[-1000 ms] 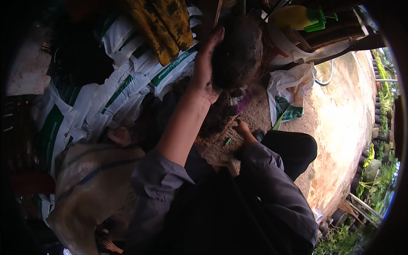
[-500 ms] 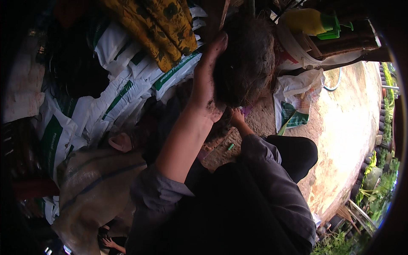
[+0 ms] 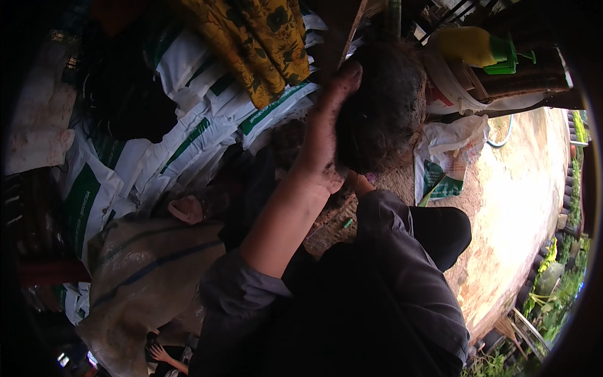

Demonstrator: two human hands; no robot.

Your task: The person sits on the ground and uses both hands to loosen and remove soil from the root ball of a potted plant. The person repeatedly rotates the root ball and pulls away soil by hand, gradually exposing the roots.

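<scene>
My left hand [image 3: 328,125], smudged with dark soil, grips a large, dark, rounded clump [image 3: 384,107] with hairy fibres on its surface, which looks like a root ball. The thumb lies along its left side, while the other fingers are hidden by it. A thin brown stick [image 3: 353,30] rises beside the thumb. Of my right arm, the sleeve [image 3: 384,217] and a bit of wrist [image 3: 362,186] show below the clump. My right hand is hidden behind it. On the ground under my arms lies a small green piece [image 3: 347,223].
White and green sacks [image 3: 182,147] are heaped at left under a yellow patterned cloth [image 3: 251,50]. A tan sack [image 3: 151,276] sits lower left, with another person's hand [image 3: 162,353] beyond. At right are a white bucket [image 3: 461,94], a yellow-green sprayer [image 3: 477,49] and a crumpled bag [image 3: 443,157].
The clump and my left hand appear slightly lower and further right, as the whole view has shifted. My right hand, partly visible before, is now covered by the clump.
</scene>
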